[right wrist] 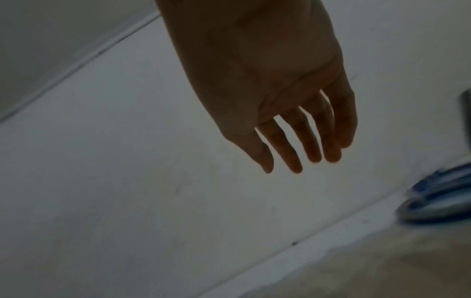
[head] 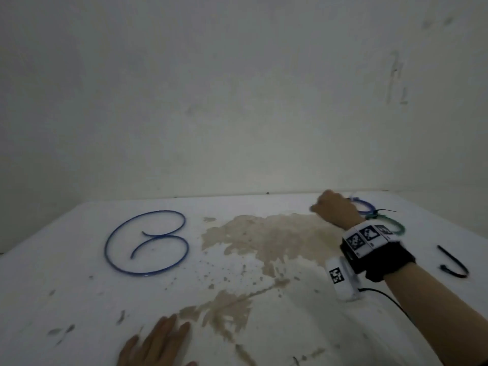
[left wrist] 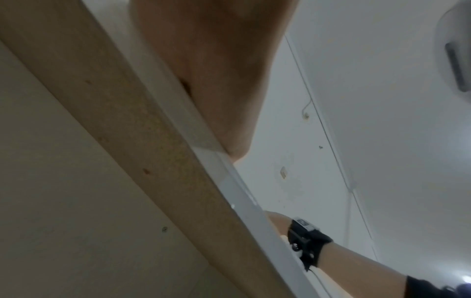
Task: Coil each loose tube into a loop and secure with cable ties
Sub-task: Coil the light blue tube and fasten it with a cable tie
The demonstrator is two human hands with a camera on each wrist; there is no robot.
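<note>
A scuffed white wall rises behind a white table blotched with worn brown patches

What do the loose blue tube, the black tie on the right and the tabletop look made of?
Loose blue tube: looks like flexible plastic tubing, glossy; it holds springy open curves on the table.
Black cable tie: probably nylon, thin strap bent into a hook; too small to be sure.
Tabletop: white painted or laminated board, matte; the coating is worn through to tan patches, and the left wrist view shows a chipboard-like underside.

Your white, stained counter has a loose blue tube, tied coils and a black cable tie.
</note>
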